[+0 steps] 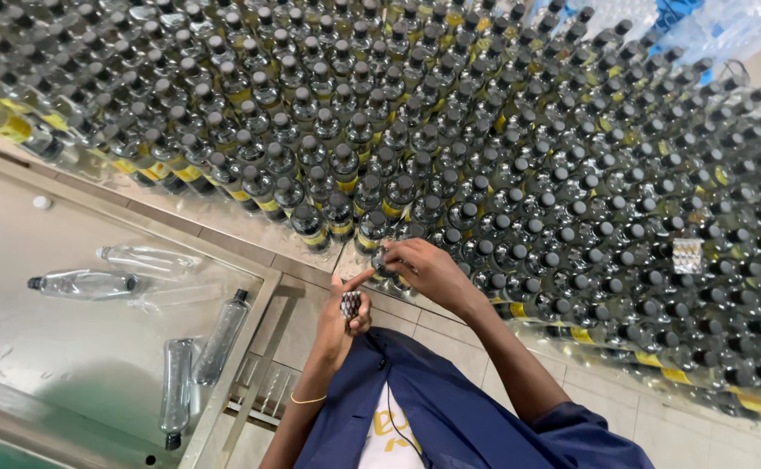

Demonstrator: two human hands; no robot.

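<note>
The bottle cap (pixel 386 260) tops a clear bottle at the near edge of the floor's massed bottles (pixel 519 156). The right hand (pixel 424 265) pinches that cap; at its 8 o'clock the left hand (pixel 345 313), index finger stretched to the cap, curls round a small patterned strip (pixel 351 303). Out at 9 o'clock, empty bottles (pixel 150 258) lie on the steel counter (pixel 50 347)
</note>
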